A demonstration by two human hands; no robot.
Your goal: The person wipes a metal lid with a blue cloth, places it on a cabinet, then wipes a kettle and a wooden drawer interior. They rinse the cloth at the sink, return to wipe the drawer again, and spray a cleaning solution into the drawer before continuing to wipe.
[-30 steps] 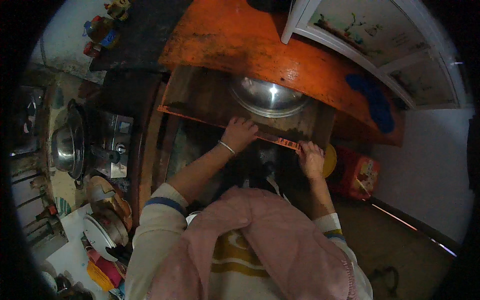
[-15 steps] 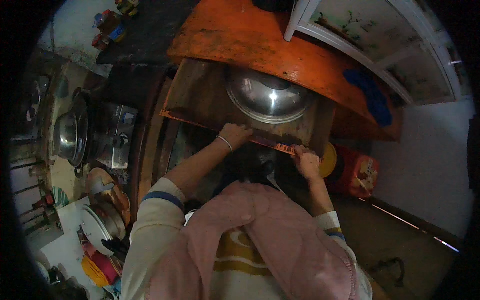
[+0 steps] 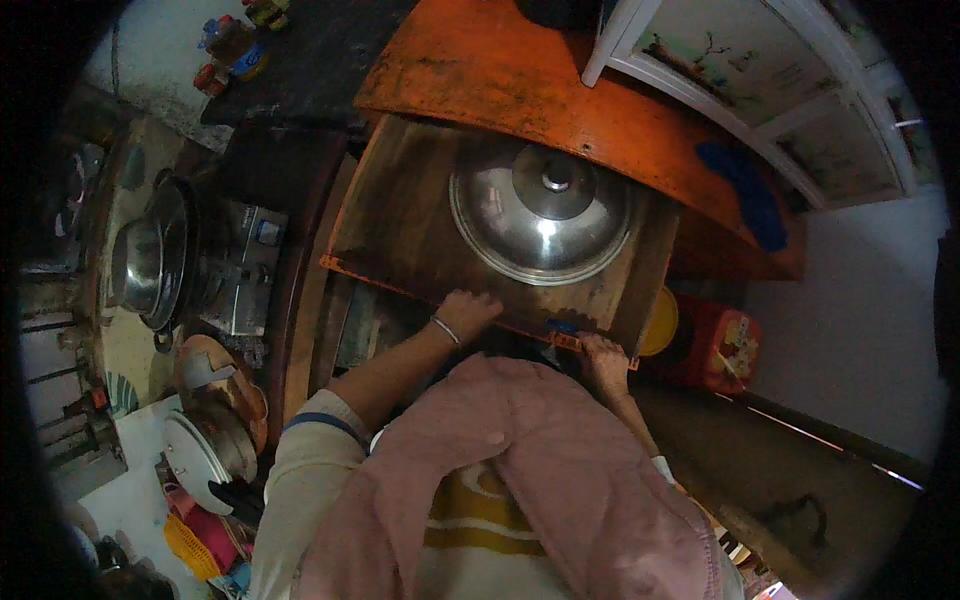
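A wooden drawer (image 3: 400,215) with an orange front edge stands pulled out from beneath an orange tabletop (image 3: 480,75). Inside it lies a round, shiny metal pot lid (image 3: 515,225), its knob facing up. My left hand (image 3: 467,316), a bracelet at its wrist, curls over the middle of the drawer's front edge. Near the right corner my right hand (image 3: 605,362) is closed over the same edge, beside a small blue mark. The fingertips of both hands are partly hidden behind the drawer front.
On the left stand a metal pot (image 3: 150,260), a boxed item (image 3: 250,270) and a white-lidded pot (image 3: 195,455). Bottles (image 3: 235,45) sit at the far left. A red container (image 3: 728,350) and a yellow round thing (image 3: 658,322) are right of the drawer. A blue cloth (image 3: 745,195) hangs off the tabletop.
The drawer has come further out toward me, with both hands still on its front edge. More of the lid now shows, including its knob.
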